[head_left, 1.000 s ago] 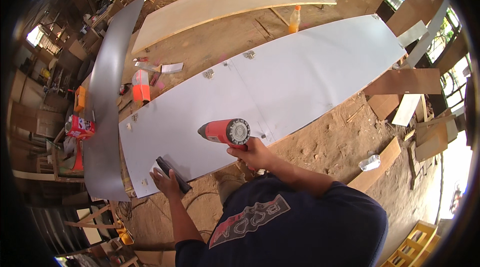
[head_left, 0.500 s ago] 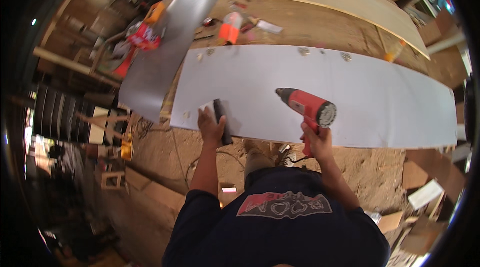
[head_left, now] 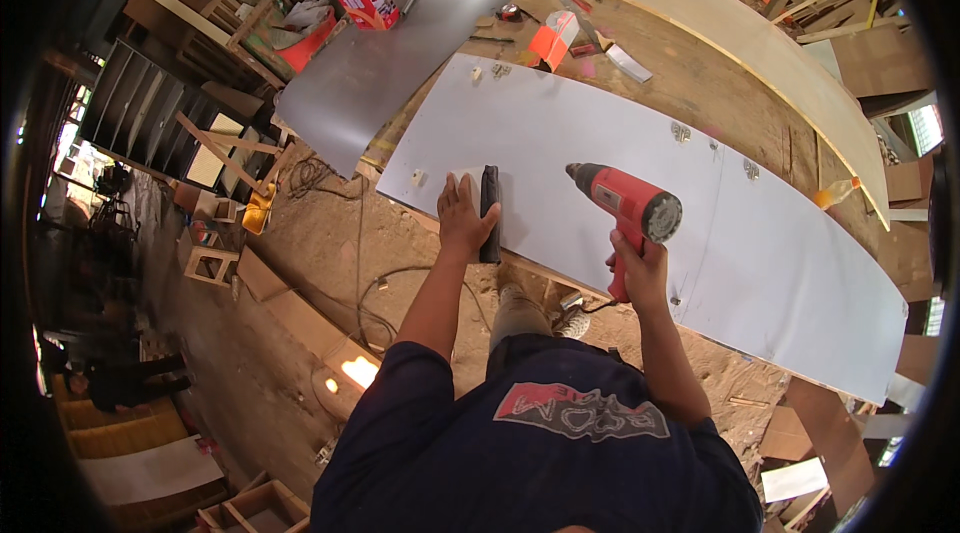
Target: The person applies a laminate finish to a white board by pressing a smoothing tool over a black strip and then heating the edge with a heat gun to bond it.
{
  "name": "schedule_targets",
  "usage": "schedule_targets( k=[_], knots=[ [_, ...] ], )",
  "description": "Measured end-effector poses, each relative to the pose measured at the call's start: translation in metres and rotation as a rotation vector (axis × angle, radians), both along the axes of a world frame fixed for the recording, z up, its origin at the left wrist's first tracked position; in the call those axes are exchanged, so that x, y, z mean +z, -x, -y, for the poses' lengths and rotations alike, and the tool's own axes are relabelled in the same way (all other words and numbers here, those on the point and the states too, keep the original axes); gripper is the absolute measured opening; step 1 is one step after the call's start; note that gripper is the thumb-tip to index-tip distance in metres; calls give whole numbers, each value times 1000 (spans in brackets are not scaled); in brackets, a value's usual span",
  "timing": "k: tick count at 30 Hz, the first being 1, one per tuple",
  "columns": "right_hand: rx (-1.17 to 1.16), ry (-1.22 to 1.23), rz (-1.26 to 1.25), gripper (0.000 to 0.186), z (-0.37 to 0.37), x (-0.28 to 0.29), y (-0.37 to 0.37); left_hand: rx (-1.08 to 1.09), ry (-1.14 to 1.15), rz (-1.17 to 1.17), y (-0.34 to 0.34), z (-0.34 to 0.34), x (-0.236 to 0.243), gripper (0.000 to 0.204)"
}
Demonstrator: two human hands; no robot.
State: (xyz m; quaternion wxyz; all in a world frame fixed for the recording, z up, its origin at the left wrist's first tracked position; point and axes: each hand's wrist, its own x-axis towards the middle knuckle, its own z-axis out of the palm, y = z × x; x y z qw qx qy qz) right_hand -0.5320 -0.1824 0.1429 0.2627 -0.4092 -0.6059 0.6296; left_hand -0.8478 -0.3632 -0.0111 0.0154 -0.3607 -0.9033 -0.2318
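My right hand point(head_left: 643, 273) is closed round the handle of a red heat gun point(head_left: 625, 198) with a black nozzle and a round grey back end. The gun is above the middle of a long pale-grey panel point(head_left: 590, 133), its nozzle pointing left. My left hand point(head_left: 463, 218) rests at the panel's near left edge, closed on a dark, narrow block point(head_left: 489, 215); the palm hides part of it. Small metal hinge fittings point(head_left: 681, 133) sit along the panel's far edge, and a small pale piece point(head_left: 418, 177) lies near its left end.
A grey sheet point(head_left: 350, 93) bears a red can point(head_left: 366, 1). Beyond the panel are an orange-and-white container point(head_left: 553, 38), a long pale wooden board point(head_left: 760, 33) and a yellow bottle point(head_left: 837, 193). A cable point(head_left: 360, 233) trails over the dirt floor. A person point(head_left: 120, 383) is at far left.
The whole view has turned, so the panel now slants down to the right. Both hands keep their holds; the gun and the block stay over nearly the same parts of the panel.
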Motion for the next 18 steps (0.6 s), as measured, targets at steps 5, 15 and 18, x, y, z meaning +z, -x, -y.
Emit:
schedule_targets(
  k=[5,15,18],
  knots=[
    [91,-43,67,37,-3,0,33,21,25,32,-5,-1,11,101],
    [136,-6,121,38,-6,2,66,-2,-9,10,-3,-3,8,101],
    [112,39,110,39,-11,-10,69,-21,-32,-54,3,2,-6,102]
  ],
)
